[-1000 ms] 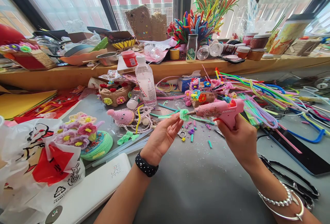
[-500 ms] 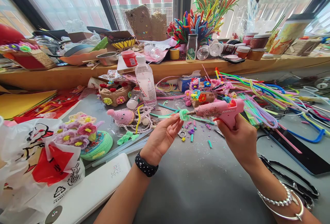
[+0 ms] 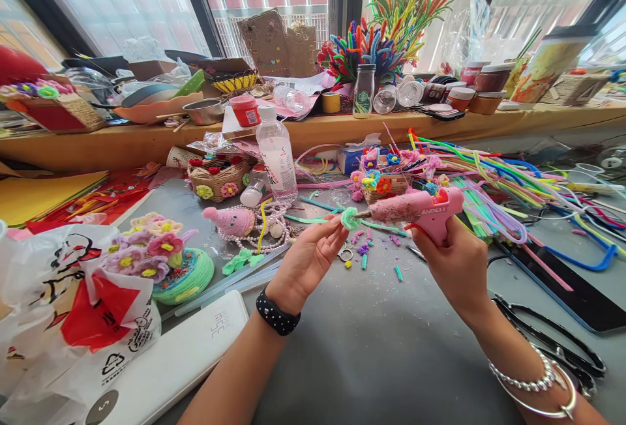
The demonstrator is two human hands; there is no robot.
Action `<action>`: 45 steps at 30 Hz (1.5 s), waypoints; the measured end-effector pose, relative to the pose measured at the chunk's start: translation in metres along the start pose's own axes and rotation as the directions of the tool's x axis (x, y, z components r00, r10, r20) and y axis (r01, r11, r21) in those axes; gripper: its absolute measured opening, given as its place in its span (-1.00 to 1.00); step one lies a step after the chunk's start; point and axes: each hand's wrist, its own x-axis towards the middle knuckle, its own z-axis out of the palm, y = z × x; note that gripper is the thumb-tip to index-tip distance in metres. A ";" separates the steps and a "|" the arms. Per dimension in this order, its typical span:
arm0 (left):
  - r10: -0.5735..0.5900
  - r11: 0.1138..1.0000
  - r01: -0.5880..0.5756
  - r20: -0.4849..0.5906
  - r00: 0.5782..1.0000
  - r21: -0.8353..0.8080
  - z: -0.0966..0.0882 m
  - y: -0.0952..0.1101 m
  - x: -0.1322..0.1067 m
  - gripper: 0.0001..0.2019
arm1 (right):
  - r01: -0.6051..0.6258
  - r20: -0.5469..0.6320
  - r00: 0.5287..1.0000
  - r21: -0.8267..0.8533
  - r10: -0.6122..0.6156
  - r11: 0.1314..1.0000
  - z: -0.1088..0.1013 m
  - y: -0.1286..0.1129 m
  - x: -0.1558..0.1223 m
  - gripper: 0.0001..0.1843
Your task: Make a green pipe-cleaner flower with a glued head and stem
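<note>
Between the fingertips of my left hand [image 3: 317, 250] is a small mint-green pipe-cleaner flower [image 3: 349, 218], held up over the table. My right hand [image 3: 454, 262] is wrapped round the handle of a pink glue gun [image 3: 423, 208], whose barrel is smudged brown. The gun lies nearly level, pointing left, and its metal nozzle meets the green flower. Below the flower, a metal ring [image 3: 345, 254] and short cut bits of purple and teal pipe cleaner [image 3: 364, 261] lie on the grey table [image 3: 362, 347].
On the left are a white power bank [image 3: 195, 347], a plastic bag [image 3: 59, 307] and a crocheted flower pot [image 3: 183, 275]. A clear bottle [image 3: 277, 158] stands behind my left hand. Right of the gun are heaped pipe cleaners [image 3: 493, 197], a dark phone [image 3: 567, 288] and black-framed glasses [image 3: 548, 334].
</note>
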 end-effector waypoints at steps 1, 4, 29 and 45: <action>-0.001 1.000 0.001 0.000 1.000 -0.003 0.000 0.000 0.000 -0.87 | 0.002 0.000 1.000 0.001 -0.002 1.000 0.000 0.000 0.000 -0.76; -0.005 1.000 0.005 -0.010 1.000 -0.008 0.000 0.000 0.001 -0.86 | 0.009 -0.010 1.000 -0.002 -0.009 1.000 0.000 -0.001 0.001 -0.74; 0.005 1.000 -0.005 -0.018 1.000 -0.009 0.001 0.000 0.001 -0.88 | 0.036 -0.013 0.999 -0.015 -0.037 0.999 0.002 0.001 0.000 -0.75; -0.003 1.000 0.003 -0.047 0.999 -0.009 0.000 0.000 0.002 -0.89 | 0.053 0.006 0.999 -0.056 -0.053 0.997 0.002 0.003 -0.001 -0.81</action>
